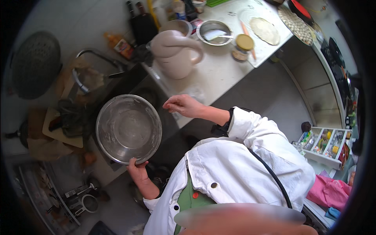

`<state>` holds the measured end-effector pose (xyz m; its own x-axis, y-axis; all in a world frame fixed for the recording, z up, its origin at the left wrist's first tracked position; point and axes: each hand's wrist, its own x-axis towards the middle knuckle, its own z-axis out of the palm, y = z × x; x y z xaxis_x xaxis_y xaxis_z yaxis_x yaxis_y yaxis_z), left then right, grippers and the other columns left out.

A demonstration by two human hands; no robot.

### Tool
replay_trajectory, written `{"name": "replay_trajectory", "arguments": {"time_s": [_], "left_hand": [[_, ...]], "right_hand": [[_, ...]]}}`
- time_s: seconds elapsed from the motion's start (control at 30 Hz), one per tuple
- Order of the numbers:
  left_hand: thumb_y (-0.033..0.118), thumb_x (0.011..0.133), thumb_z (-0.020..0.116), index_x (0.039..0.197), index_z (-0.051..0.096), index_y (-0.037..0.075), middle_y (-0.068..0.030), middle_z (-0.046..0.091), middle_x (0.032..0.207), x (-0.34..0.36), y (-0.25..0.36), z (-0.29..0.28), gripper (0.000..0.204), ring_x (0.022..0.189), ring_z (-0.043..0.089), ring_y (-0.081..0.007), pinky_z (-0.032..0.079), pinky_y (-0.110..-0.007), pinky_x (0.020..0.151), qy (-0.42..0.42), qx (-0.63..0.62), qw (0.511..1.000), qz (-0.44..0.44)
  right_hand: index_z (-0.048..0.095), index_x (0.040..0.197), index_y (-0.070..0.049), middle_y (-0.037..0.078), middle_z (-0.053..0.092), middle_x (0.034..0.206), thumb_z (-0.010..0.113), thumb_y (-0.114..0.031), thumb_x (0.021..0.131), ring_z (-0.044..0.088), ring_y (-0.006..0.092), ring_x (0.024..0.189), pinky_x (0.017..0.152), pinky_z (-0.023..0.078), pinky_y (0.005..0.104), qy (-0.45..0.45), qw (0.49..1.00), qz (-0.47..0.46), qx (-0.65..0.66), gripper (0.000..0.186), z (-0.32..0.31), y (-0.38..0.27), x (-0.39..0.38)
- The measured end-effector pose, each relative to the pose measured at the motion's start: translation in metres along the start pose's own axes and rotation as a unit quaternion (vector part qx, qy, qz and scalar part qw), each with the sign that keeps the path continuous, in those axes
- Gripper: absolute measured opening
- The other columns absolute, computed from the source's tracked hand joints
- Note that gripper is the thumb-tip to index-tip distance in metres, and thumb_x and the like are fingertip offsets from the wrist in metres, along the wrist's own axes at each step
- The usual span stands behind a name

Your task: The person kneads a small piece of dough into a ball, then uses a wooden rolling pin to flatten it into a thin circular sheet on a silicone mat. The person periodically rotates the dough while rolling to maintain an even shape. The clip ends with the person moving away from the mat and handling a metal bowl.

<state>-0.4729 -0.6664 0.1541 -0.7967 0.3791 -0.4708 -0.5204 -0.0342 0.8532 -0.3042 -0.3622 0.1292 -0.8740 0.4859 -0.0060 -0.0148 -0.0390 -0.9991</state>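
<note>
Head view, looking straight down on a person in a white jacket standing at a kitchen counter [219, 74]. The left hand [137, 168] grips the near rim of a wide steel bowl [128, 128], fingers clamped on the edge with the thumb on top. The bowl looks empty apart from a pale floury film, and it is held over the dark sink [129, 84], probably so any residue falls there and not on the work surface. A curved tap [92, 58] arches over the far side of the sink.

The right hand [183, 105] hovers just right of the bowl, near the counter's front edge, fingers curled loosely together and holding nothing that can be made out.

Further back on the counter stand a pale pink kettle [176, 53], a small steel bowl [214, 32] with a spoon in it, and a jar with a yellow lid [243, 46]. Beyond those lies a flat round of rolled dough [265, 30] on a white mat, well apart from both hands, likely kept clear of the wet sink area. Dark bottles [141, 21] stand against the back wall. A tray of small sorted items [325, 143] sits low at the right.
</note>
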Motion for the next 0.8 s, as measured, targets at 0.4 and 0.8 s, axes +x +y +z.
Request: {"name": "replay_trajectory", "arguments": {"time_s": [0.4,0.8], "left_hand": [[0.006,0.086,0.052,0.111,0.057,-0.009,-0.0178,0.068,0.096,-0.123,-0.076,0.261,0.030,0.067,0.069,-0.0252,0.058,-0.033,0.048,-0.346,0.062,0.928,-0.126],[0.005,0.085,0.051,0.117,0.051,-0.007,-0.0153,0.067,0.094,-0.148,-0.201,0.545,0.034,0.063,0.068,-0.0224,0.060,-0.032,0.049,-0.480,0.090,0.845,-0.216]], "right_hand": [[0.067,0.105,0.003,0.007,0.069,0.094,0.050,-0.012,0.101,0.066,0.0114,0.082,0.077,0.054,0.0255,0.369,0.929,-0.007,-0.028,0.023,-0.226,-0.058,-0.285],[0.066,0.107,0.003,0.006,0.069,0.093,0.054,-0.014,0.100,0.065,0.0106,0.084,0.080,0.053,0.0233,0.508,0.844,-0.060,-0.160,0.023,-0.448,-0.110,-0.367]]}}
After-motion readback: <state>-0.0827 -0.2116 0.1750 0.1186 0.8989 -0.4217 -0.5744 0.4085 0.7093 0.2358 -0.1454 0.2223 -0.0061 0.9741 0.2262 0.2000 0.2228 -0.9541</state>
